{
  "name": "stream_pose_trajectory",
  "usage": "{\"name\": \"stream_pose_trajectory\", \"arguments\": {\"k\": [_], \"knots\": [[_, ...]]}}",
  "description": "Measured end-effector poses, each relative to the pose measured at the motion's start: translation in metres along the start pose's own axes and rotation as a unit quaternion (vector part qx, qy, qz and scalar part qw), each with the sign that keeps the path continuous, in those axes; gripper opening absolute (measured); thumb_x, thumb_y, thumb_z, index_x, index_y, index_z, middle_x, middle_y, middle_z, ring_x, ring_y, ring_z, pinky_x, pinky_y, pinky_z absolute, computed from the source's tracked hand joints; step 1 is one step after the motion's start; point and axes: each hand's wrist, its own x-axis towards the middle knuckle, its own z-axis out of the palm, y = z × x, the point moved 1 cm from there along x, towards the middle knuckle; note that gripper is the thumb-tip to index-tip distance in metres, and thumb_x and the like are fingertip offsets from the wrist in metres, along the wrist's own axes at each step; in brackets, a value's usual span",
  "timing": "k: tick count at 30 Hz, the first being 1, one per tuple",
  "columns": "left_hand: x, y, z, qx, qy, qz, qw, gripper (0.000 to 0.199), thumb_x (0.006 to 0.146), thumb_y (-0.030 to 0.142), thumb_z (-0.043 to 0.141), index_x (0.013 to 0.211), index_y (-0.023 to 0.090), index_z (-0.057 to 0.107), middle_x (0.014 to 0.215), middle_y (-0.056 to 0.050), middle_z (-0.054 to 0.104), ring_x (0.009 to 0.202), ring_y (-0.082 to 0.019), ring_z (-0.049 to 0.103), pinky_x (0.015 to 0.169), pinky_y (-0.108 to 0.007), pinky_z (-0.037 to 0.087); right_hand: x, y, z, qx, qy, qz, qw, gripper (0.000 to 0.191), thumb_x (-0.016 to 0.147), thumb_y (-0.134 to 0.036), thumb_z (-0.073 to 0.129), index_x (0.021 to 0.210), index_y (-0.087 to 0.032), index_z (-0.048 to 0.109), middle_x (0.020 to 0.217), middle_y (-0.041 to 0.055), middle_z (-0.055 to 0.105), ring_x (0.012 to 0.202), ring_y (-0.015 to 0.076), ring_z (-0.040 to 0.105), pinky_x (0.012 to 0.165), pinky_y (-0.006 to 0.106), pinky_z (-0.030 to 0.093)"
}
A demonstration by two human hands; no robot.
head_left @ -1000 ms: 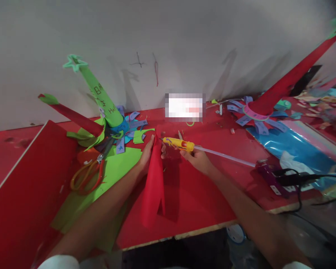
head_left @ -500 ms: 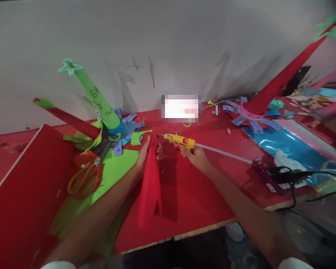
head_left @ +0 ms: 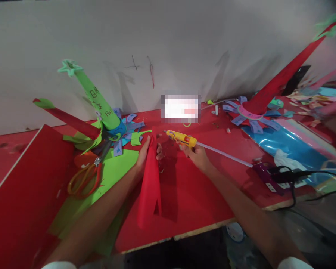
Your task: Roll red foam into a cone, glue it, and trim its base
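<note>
My left hand (head_left: 143,153) is closed around the upper part of a rolled red paper cone (head_left: 149,186), its thumb on the near side and fingertips showing on the right. The cone's wide end hangs toward the table's front edge. In my right hand (head_left: 197,156) is a yellow hot glue gun (head_left: 183,138), its nozzle pointing left at the cone, a short gap away. A long translucent glue stick (head_left: 226,154) sticks out of the gun's back. Small green paper pieces (head_left: 137,138) lie just left of the cone's top.
Orange-handled scissors (head_left: 85,179) rest on green sheets (head_left: 119,168) at left. Behind stand a green paper tower (head_left: 100,97) and a smaller red one (head_left: 75,121). At right are a tall red tower (head_left: 285,78), blue film (head_left: 264,144) and a purple power bank (head_left: 268,178) with black cables.
My right hand has drawn the glue gun slightly right, so its nozzle is farther from the red cone. The left hand and cone have hardly moved.
</note>
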Motion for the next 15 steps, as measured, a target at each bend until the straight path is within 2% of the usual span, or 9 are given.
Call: {"name": "stream_pose_trajectory", "arguments": {"k": [4, 10, 15], "knots": [[-0.0014, 0.0019, 0.0031, -0.006, 0.008, -0.004, 1.000, 0.043, 0.105, 0.056, 0.044, 0.114, 0.019, 0.064, 0.056, 0.003, 0.054, 0.035, -0.012, 0.045, 0.038, -0.022, 0.036, -0.0004, -0.0028, 0.0012, 0.004, -0.024, 0.008, 1.000, 0.051, 0.091, -0.064, 0.059, 0.104, -0.016, 0.072, 0.062, -0.0035, 0.044, 0.061, 0.0140, 0.040, 0.058, 0.028, 0.032], [-0.0030, 0.0029, 0.0077, -0.003, 0.020, -0.022, 1.000, 0.048, 0.103, 0.061, 0.046, 0.093, 0.017, 0.063, 0.054, 0.002, 0.052, 0.035, -0.012, 0.045, 0.039, -0.022, 0.036, -0.0004, -0.0089, 0.0016, -0.001, -0.031, -0.009, 0.999, 0.053, 0.090, -0.065, 0.059, 0.101, -0.016, 0.073, 0.061, -0.0017, 0.047, 0.063, 0.0154, 0.043, 0.060, 0.029, 0.034], [-0.0021, 0.0028, 0.0037, 0.014, 0.028, -0.042, 0.999, 0.060, 0.101, 0.067, 0.042, 0.071, 0.017, 0.056, 0.049, 0.000, 0.048, 0.037, -0.011, 0.044, 0.039, -0.022, 0.034, -0.0003, -0.0084, 0.0015, -0.004, -0.054, 0.010, 0.998, 0.052, 0.090, -0.062, 0.059, 0.105, -0.014, 0.075, 0.061, -0.0021, 0.047, 0.061, 0.0144, 0.041, 0.058, 0.029, 0.032]]}}
